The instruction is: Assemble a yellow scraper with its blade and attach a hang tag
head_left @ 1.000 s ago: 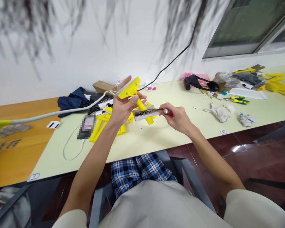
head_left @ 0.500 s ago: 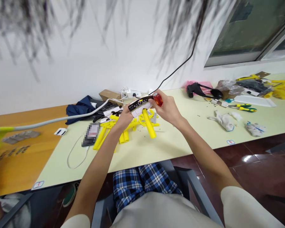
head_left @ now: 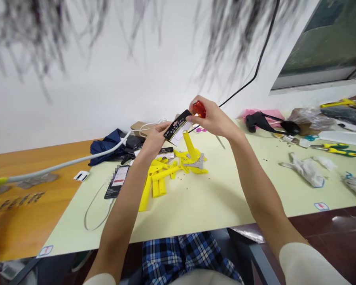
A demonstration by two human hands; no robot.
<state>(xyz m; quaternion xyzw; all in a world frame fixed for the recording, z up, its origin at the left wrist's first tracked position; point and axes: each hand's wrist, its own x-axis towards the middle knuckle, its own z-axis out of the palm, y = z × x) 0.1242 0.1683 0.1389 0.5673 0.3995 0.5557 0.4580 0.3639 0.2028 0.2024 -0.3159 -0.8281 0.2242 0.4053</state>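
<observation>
From the head camera, the left hand (head_left: 156, 138) and right hand (head_left: 212, 118) are raised together above a cream-topped table (head_left: 195, 213). The left thumb and fingers pinch the lower end of a black-and-white card (head_left: 177, 127), which tilts up toward the right hand. The right fingers curl closed around what looks like a red-handled screwdriver (head_left: 198, 109), though the fingers hide too much to tell whether it is joined to the card. The card has just risen higher and now sits clear of a yellow plastic bar (head_left: 190, 146), which leans up from a heap of yellow plastic parts (head_left: 172, 170) just below the hands. A phone (head_left: 116, 182) lies left of the heap, a navy cloth (head_left: 106, 144) lies beyond it, and white gloves (head_left: 305, 170) and a yellow-and-green screwdriver (head_left: 335, 149) lie well off to the right.
</observation>
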